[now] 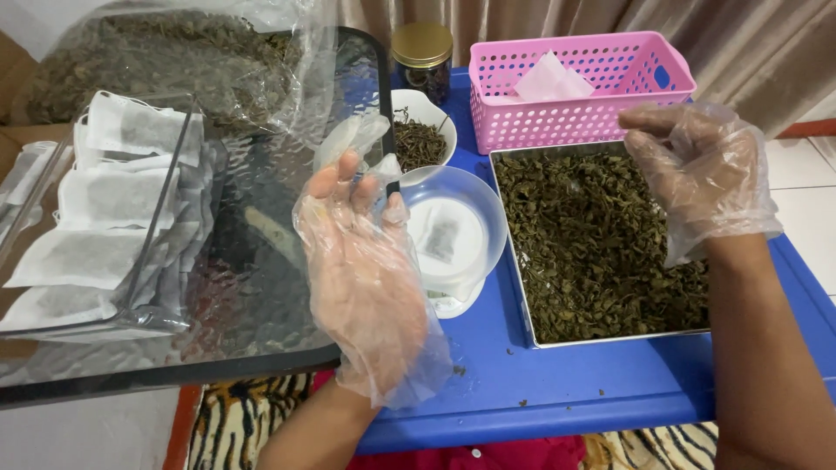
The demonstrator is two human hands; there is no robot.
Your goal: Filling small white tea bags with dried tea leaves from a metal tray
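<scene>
Blue table | left hand gloved, open | right hand above leaf tray

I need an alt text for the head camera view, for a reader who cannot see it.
Two hands in loose clear plastic gloves hover over a blue table: the left hand beside a small scale holding a filled tea bag, the right hand above a metal tray of dried leaves. A pink basket stands behind the tray.
</scene>
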